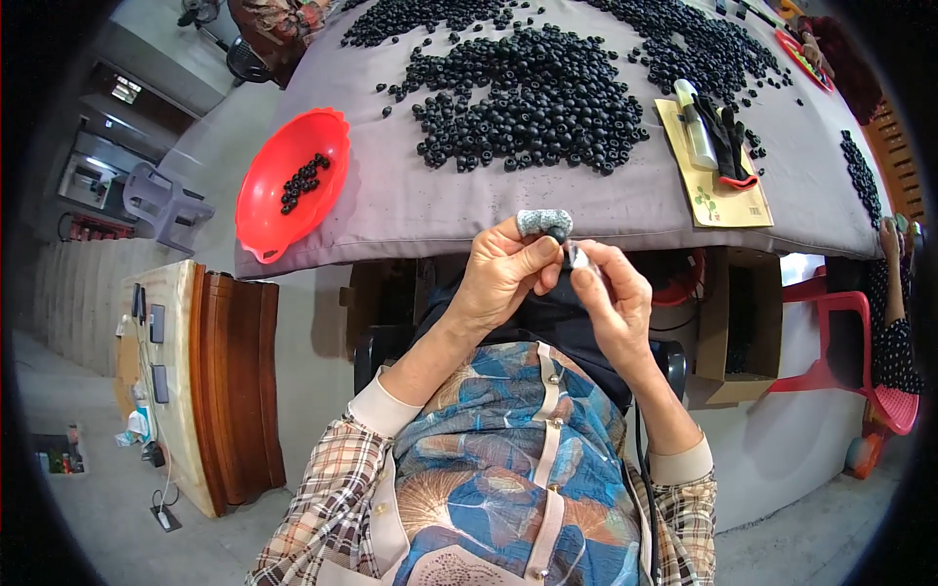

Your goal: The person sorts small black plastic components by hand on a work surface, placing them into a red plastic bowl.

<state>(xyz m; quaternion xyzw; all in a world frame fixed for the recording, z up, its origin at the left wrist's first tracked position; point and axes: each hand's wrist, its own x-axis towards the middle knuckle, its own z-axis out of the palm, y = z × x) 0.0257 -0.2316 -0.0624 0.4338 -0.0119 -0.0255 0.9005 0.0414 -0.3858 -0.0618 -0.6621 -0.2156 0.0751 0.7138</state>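
My left hand [500,278] wears a grey knitted finger cover [543,223] on one finger. It pinches a small black round piece [557,235] between thumb and finger, just off the table's front edge. Close beside it, my right hand [618,298] is closed, with a small pale, shiny thing [578,258] at its fingertips; its kind does not show. The two hands almost meet at the black piece. Beyond them, a big heap of similar black round pieces [537,103], many with a hole, lies on the grey tablecloth [381,186].
A red bowl [262,186] with several black pieces stands at the left. On the right lie a yellow-brown packet [728,210], a pale tube [696,127] and a black glove [728,146]. Other people's hands [891,239] show at the right edge. Below stands a cardboard box [738,327].
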